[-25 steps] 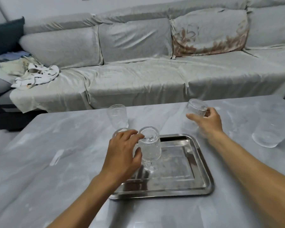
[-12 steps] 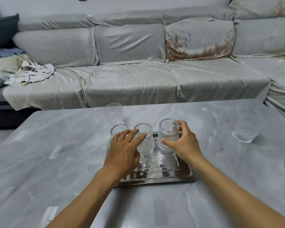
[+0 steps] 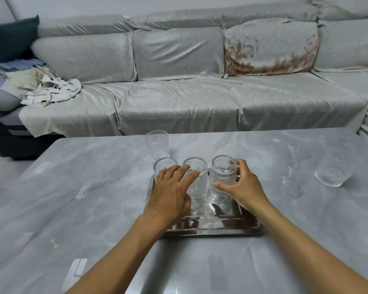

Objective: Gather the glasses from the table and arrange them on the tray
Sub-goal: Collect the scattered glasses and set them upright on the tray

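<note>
A steel tray point(image 3: 210, 231) lies on the grey table in front of me. Three ribbed clear glasses stand in a row along its far side: a left glass point(image 3: 165, 165), a middle glass point(image 3: 198, 187) and a right glass point(image 3: 222, 177). My left hand point(image 3: 172, 194) lies with its fingers spread, fingertips resting across the middle glass's rim. My right hand point(image 3: 242, 187) is wrapped around the right glass, thumb in front and fingers behind. A fourth glass point(image 3: 157, 144) stands on the table just behind the tray. A fifth glass point(image 3: 331, 175) sits far to the right.
The marble-patterned table point(image 3: 83, 187) stretches wide on both sides of the tray. Behind it runs a long sofa point(image 3: 179, 102) under a pale cover, with a crumpled cloth point(image 3: 51, 92) at its left end. The tray's near half holds nothing.
My right hand has carried its glass from the table's far side onto the tray, beside the middle glass. My left hand's fingers have flattened over the middle glass it set down.
</note>
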Tool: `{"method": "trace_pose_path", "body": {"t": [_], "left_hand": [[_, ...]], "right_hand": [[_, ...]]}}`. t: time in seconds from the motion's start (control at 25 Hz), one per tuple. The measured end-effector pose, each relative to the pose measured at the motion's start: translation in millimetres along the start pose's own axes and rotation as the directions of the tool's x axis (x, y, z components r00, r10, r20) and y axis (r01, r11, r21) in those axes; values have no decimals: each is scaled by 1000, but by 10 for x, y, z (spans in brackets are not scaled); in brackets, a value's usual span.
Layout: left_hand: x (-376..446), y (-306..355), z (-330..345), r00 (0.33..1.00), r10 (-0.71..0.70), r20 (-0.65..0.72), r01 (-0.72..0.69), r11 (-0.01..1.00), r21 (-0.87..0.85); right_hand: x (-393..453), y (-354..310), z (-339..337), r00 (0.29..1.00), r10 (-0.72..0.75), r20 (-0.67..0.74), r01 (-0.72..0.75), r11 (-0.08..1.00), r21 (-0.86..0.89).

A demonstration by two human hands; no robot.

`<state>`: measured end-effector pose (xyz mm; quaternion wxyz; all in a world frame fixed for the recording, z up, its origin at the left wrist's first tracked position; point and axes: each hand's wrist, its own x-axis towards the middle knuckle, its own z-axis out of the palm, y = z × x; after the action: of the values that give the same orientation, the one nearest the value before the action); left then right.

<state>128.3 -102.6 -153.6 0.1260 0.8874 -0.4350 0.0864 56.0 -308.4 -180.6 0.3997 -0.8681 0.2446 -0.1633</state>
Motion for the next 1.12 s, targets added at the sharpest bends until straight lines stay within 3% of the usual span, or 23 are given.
{"method": "trace_pose_path", "body": {"t": [0.08, 0.2, 0.28, 0.36, 0.44, 0.52, 0.68, 0.76, 0.84, 0.92, 1.0, 1.08, 1.12], "left_hand": [[14, -12, -69, 997, -65, -42, 56, 980, -193], [327, -258, -248, 923, -341, -180, 246, 880, -407], [660, -590, -369, 836, -532, -134, 474, 824, -311], [923, -873, -382, 783, -617, 77, 622, 776, -109], [1063, -1073, -303, 755, -621, 211, 641, 767, -38], [1126, -1172, -214, 783, -599, 164, 618, 780, -99], [966, -1154, -332, 810, -575, -112, 540, 807, -239], [713, -1046, -547, 805, -519, -287, 406, 836, -369], [365, -820, -799, 795, -413, -444, 215, 877, -430], [-11, -524, -922, 793, -206, -573, 36, 955, -294], [-354, -234, -933, 812, 75, -579, -157, 983, -92], [-619, -133, -890, 825, 283, -489, -313, 950, 22], [-710, -172, -877, 838, 305, -453, -341, 940, 2]], "right_hand": [[-91, -43, -8, 1000, 2, 16, -3, 1000, 23], [-348, -182, -12, 969, -114, -220, 136, 987, 86], [-544, -309, 28, 923, -232, -307, 277, 954, 115], [-693, -417, 85, 916, -300, -268, 345, 928, 141], [-755, -447, 156, 918, -340, -205, 372, 918, 140], [-762, -422, 191, 927, -329, -182, 359, 919, 163], [-708, -494, 103, 942, -240, -235, 305, 906, 295], [-711, -702, 21, 959, -170, -225, 265, 816, 513], [-707, -992, -61, 999, -22, -45, 49, 617, 786], [-643, -1232, -109, 946, 51, 319, -314, 385, 868], [-647, -1407, -144, 839, 58, 540, -536, 253, 805], [-717, -1417, -68, 843, 31, 538, -527, 251, 812], [-763, -1384, -8, 875, 35, 484, -473, 284, 834]]}}
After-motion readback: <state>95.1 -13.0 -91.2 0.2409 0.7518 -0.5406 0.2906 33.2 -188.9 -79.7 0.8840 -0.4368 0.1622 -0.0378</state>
